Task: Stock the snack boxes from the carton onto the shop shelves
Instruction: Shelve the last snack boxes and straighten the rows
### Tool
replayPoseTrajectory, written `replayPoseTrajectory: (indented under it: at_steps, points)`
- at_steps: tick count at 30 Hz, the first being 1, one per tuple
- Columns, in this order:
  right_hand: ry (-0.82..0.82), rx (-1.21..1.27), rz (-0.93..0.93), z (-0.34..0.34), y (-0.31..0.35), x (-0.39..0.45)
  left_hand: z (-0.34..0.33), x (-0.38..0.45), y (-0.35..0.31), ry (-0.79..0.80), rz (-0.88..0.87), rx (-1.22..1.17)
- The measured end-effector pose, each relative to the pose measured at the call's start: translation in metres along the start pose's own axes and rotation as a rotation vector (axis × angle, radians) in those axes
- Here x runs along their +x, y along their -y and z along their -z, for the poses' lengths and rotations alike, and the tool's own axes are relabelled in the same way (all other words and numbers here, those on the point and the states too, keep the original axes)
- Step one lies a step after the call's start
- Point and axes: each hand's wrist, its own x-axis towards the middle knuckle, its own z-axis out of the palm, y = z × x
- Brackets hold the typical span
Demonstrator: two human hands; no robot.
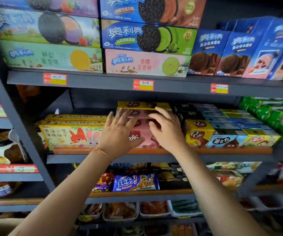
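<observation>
At frame centre, your left hand [120, 133] and right hand [167, 132], fingers apart, press the pink boxes [142, 121]; uneven pushing could topple the yellow box [144, 105] above.

This is a shop, a snack aisle seen from close up. Dark metal shelves [93, 79] run in tiers, each packed with boxed and bagged goods turned face out. The top tier holds stacked biscuit boxes [147, 38] in several flavours, sorted in neat columns. Red price labels [143, 85] with handwritten entries are stuck along the shelf edge below each group. The middle tier carries rows of small snack boxes [199, 133], many copies of the same item lined up front to back. Lower down sit cookie bags [135, 183] and trays [120, 211] of wrapped goods. Another stocked rack [9, 169] stands at the left.
</observation>
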Motion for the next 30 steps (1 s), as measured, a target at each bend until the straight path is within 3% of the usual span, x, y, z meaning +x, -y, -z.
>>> replayPoseTrajectory:
  at_steps: [4,8,18,24,30]
  points:
    - [-0.105,0.044,0.045,0.025,-0.035,-0.007,-0.003,0.014,-0.047,-0.036,-0.019,-0.05]
    - [-0.097,0.05,0.04,0.061,-0.084,-0.01,-0.01,0.037,-0.1,-0.078,-0.018,-0.105]
    - [0.321,-0.141,0.148,0.104,-0.167,-0.014,-0.035,0.063,-0.162,0.063,0.209,0.055]
    - [0.177,-0.178,0.273,0.087,-0.174,-0.018,-0.041,0.058,-0.163,0.022,0.225,0.052]
    - [0.171,-0.124,0.33,0.076,-0.165,-0.016,-0.048,0.059,-0.163,-0.02,0.225,0.058]
